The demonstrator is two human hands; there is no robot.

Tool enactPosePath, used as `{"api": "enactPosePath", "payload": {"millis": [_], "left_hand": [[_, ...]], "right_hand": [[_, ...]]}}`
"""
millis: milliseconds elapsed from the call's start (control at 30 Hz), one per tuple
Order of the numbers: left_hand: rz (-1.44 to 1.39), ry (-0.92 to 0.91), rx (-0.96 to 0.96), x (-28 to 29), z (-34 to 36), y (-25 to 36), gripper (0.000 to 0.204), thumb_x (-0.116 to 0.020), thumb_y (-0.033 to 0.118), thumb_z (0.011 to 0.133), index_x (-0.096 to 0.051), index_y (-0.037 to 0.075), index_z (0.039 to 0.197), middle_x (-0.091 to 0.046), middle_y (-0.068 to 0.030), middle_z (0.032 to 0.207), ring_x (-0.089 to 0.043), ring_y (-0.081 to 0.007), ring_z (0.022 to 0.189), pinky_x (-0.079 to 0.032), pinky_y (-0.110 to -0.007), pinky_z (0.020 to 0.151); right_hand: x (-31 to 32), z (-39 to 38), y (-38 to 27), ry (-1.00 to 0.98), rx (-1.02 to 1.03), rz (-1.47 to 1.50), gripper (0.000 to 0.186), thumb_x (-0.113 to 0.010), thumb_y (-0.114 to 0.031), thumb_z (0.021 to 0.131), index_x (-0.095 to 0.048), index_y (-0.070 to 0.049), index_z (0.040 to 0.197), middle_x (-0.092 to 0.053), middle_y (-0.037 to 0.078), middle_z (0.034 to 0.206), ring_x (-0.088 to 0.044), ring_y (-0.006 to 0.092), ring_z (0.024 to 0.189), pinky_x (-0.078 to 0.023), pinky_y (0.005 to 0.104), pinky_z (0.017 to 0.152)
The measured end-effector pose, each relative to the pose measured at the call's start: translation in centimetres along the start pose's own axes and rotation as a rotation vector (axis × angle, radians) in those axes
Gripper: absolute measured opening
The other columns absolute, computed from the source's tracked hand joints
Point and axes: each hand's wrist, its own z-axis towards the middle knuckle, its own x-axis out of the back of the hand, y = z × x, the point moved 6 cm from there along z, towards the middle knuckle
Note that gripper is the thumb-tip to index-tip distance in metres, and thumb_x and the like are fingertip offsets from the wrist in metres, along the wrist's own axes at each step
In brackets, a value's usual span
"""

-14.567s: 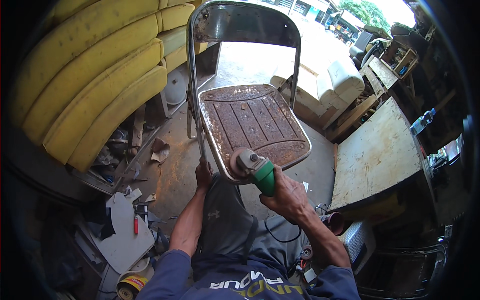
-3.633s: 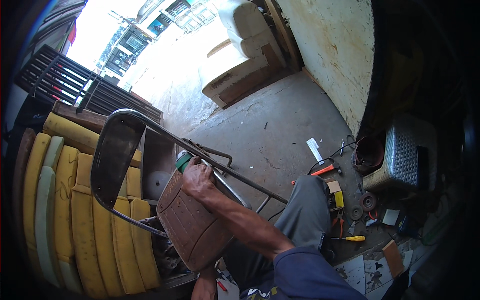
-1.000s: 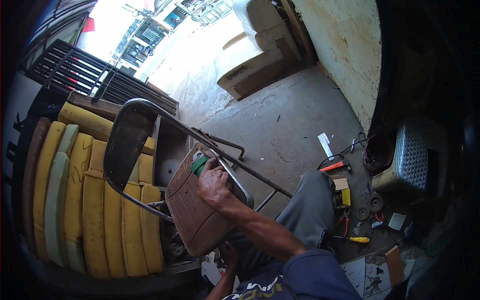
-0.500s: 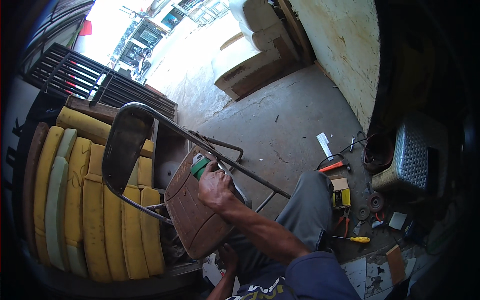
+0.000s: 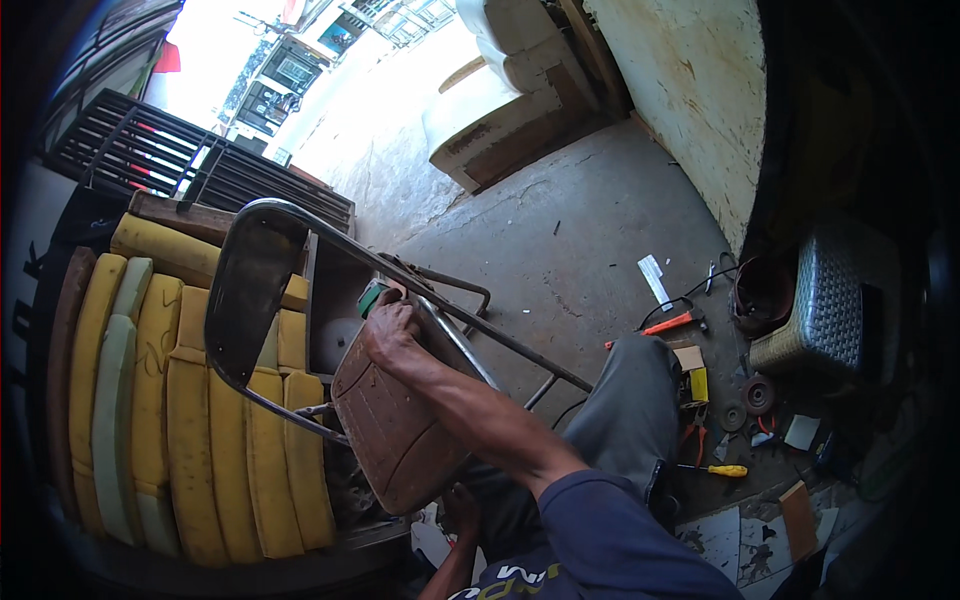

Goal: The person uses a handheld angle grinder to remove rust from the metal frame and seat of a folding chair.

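Note:
My right hand is wrapped around a green tool with a pale end, whose exact kind I cannot make out. It holds the tool at the far end of the worn brown seat panel of a metal-framed chair. The chair is tilted, and its dark back panel is on the left. Close to the seat's near edge is my left hand, small and in shadow; its fingers are partly hidden, so their grip cannot be made out.
Yellow cushions stand in a row on the left, beside a black metal grille. To the right lie an orange-handled hammer, pliers, a yellow-handled screwdriver and a grinding disc. A woven box is farther right; a worn sofa stands ahead.
My right hand and the green tool have moved farther away and slightly left along the seat, reaching its far end. My left hand stays near the seat's lower edge.

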Motion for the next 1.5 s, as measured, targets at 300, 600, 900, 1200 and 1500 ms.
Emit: {"api": "enactPosePath", "payload": {"millis": [300,600,900,1200,1500], "left_hand": [[-0.073,-0.022,0.084,0.0,-0.5,1.4,0.044,-0.045,0.027,0.102,-0.056,-0.005,0.130,-0.062,-0.0331,0.124,-0.058,-0.0490,0.121,-0.044,-0.052,0.101],[-0.216,0.057,0.071,-0.7,-1.1,-1.5,0.043,-0.046,0.027,0.101,-0.057,-0.005,0.128,-0.063,-0.0329,0.123,-0.059,-0.0479,0.121,-0.044,-0.052,0.102],[-0.238,0.002,0.018,-0.6,0.0,0.3,0.042,-0.047,0.024,0.101,-0.054,-0.006,0.128,-0.062,-0.0332,0.124,-0.057,-0.0486,0.122,-0.043,-0.051,0.103],[-0.290,0.016,0.052,-1.4,-0.2,-0.8,0.043,-0.047,0.025,0.102,-0.052,-0.006,0.131,-0.060,-0.0334,0.126,-0.054,-0.0482,0.126,-0.041,-0.051,0.105],[-0.224,0.032,0.010,-1.1,-0.3,-0.6,0.042,-0.046,0.024,0.104,-0.052,-0.005,0.134,-0.063,-0.0291,0.126,-0.060,-0.0430,0.121,-0.044,-0.047,0.102]], "right_hand": [[-0.7,0.3,-0.4,0.057,-0.058,0.049,0.067,-0.063,-0.026,0.095,-0.035,0.003,0.149,-0.063,0.021,0.124,-0.065,0.0302,0.110,-0.060,0.0464,0.082],[0.2,-1.5,0.3,-0.205,0.068,0.056,0.076,-0.069,-0.021,0.092,-0.029,0.007,0.151,-0.056,0.025,0.135,-0.057,0.0330,0.124,-0.056,0.0489,0.096],[0.8,-1.3,0.5,-0.003,0.012,0.093,0.073,-0.066,-0.022,0.094,-0.029,0.010,0.149,-0.062,0.030,0.128,-0.064,0.0373,0.116,-0.058,0.0462,0.090],[4.4,-7.3,4.4,-0.129,0.097,-0.090,0.097,-0.081,-0.026,0.080,-0.025,0.012,0.150,-0.061,0.034,0.126,-0.066,0.0402,0.114,-0.056,0.0453,0.095],[9.4,-13.6,10.2,-0.280,0.202,-0.147,0.089,-0.075,-0.032,0.086,-0.028,0.012,0.148,-0.062,0.034,0.124,-0.067,0.0429,0.112,-0.056,0.0476,0.095]]}}
